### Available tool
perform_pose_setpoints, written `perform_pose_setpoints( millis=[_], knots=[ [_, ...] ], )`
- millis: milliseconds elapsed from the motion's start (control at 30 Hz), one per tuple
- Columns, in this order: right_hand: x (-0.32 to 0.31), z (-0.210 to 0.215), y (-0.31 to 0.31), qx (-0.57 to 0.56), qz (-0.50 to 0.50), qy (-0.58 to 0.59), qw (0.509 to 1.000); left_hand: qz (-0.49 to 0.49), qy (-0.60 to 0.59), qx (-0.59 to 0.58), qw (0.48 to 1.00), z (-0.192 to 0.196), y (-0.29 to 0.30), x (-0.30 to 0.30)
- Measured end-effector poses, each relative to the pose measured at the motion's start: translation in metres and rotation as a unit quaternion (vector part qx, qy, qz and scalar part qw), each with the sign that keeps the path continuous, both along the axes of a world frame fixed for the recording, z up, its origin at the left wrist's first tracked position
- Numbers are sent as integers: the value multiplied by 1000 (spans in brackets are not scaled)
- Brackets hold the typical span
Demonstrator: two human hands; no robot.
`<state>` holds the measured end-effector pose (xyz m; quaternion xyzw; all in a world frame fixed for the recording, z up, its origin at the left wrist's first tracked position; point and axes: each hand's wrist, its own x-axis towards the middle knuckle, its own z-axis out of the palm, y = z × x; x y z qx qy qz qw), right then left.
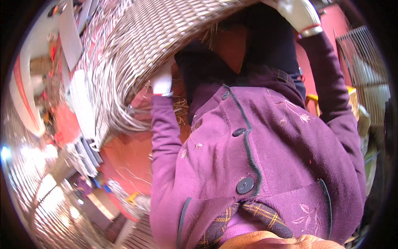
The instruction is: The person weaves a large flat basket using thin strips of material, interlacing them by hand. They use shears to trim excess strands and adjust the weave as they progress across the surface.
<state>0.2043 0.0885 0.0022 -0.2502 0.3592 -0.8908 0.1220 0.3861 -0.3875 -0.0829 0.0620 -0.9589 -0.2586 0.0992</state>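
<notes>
A large woven wicker panel (166, 29) fills the upper middle, its loose pale strands hanging at its left edge. My left hand (162, 81), in a white glove, grips the panel's lower edge. My right hand (299, 14), also white-gloved, holds the panel's rim at the upper right. Both arms are in purple cardigan sleeves, and my purple buttoned cardigan (265, 166) covers the middle and lower right of the view.
A red floor (128, 157) with scattered straw lies below. Loose cane strands (120, 120) trail from the panel. More woven wicker pieces (49, 207) stand at the lower left, a wire grille (365, 58) at the right, and yellow items (313, 99) beside my right arm.
</notes>
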Motion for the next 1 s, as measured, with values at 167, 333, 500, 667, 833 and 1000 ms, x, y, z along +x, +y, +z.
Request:
perform_pose_setpoints(
  millis=[167,333,500,667,833,1000],
  knots=[
    [-25,-8,16,93,-44,75,992,59,31,-16,998,17,-2,-13],
    [-43,19,-4,-1,35,137,990,72,149,315,935,56,16,-28],
    [-53,34,-13,20,30,197,980,108,185,384,898,82,43,-36],
    [-55,39,-16,69,-41,276,958,102,183,341,916,88,48,-36],
    [-42,50,-18,-92,73,124,985,38,114,328,937,80,49,-63],
    [-21,67,-13,-65,25,-13,997,-71,39,264,961,79,57,-95]
  ],
)
